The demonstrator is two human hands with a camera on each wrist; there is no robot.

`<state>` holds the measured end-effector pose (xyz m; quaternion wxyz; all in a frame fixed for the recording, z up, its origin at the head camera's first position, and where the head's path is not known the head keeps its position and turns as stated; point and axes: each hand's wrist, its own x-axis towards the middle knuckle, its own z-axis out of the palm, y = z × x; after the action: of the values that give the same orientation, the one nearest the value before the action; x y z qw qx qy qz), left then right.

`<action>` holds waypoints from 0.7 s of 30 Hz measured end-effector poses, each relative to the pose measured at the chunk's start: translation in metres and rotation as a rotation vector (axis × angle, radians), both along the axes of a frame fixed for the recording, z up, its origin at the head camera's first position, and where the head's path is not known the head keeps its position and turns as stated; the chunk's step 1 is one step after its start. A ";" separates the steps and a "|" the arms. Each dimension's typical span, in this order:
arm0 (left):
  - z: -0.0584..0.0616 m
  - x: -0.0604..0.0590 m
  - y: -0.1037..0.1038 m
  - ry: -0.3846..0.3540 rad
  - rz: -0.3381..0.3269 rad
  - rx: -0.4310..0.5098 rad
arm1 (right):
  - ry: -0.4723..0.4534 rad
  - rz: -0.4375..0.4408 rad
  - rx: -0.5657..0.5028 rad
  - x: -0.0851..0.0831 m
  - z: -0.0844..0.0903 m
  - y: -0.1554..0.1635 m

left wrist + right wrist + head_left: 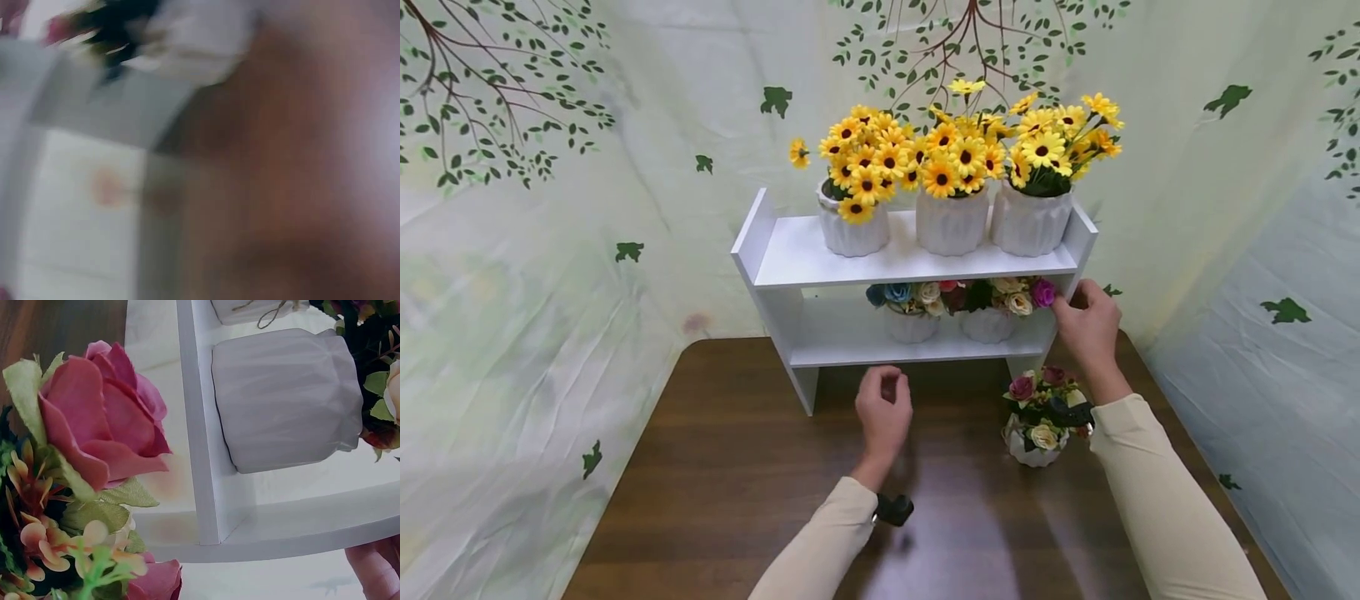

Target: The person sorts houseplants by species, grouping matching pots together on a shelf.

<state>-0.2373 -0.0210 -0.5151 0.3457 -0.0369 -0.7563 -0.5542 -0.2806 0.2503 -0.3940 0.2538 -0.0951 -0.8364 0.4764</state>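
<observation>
My right hand [1088, 327] is at the right side panel of a white two-tier shelf [850, 337], beside a purple rose [1042, 292]. In the right wrist view its fingers [377, 570] show outside the panel, right at its edge. Just inside is a white pleated pot [287, 403] of mixed roses; a second pot [912, 325] with blue and cream roses stands to its left on the lower tier. My left hand [883, 410] hovers before the shelf's lower front, fingers loosely bent, holding nothing. The left wrist view is badly blurred.
Three white pots [952, 223] of yellow daisies line the top tier. Below my right forearm, a white pot [1032, 450] with dusky pink and cream roses stands on the brown table [730, 500]. A leaf-printed curtain [535, 275] hangs behind.
</observation>
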 end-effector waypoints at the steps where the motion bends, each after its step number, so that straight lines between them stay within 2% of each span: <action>1: -0.012 0.007 0.002 -0.027 -0.033 -0.006 | 0.005 -0.004 0.002 -0.001 -0.001 -0.001; 3: -0.033 0.016 0.007 -0.125 -0.088 -0.009 | 0.006 -0.007 0.008 -0.002 -0.001 -0.002; 5: -0.048 0.023 0.011 -0.244 -0.109 -0.020 | 0.001 -0.002 0.006 -0.003 0.000 -0.003; 7: -0.059 0.027 0.015 -0.332 -0.117 -0.033 | -0.017 0.006 -0.003 -0.002 0.000 -0.004; 9: -0.066 0.031 0.021 -0.379 -0.140 -0.053 | -0.032 0.008 -0.008 -0.001 0.001 -0.003; 15: -0.074 0.040 0.046 -0.457 -0.284 -0.123 | -0.052 -0.001 -0.010 0.003 0.002 -0.001; 21: -0.070 0.044 0.073 -0.534 -0.416 -0.293 | -0.057 -0.011 0.021 0.002 0.003 -0.001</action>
<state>-0.1937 0.0524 -0.5848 0.0070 -0.0930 -0.8674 -0.4887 -0.2788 0.2491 -0.3910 0.2336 -0.1106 -0.8477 0.4633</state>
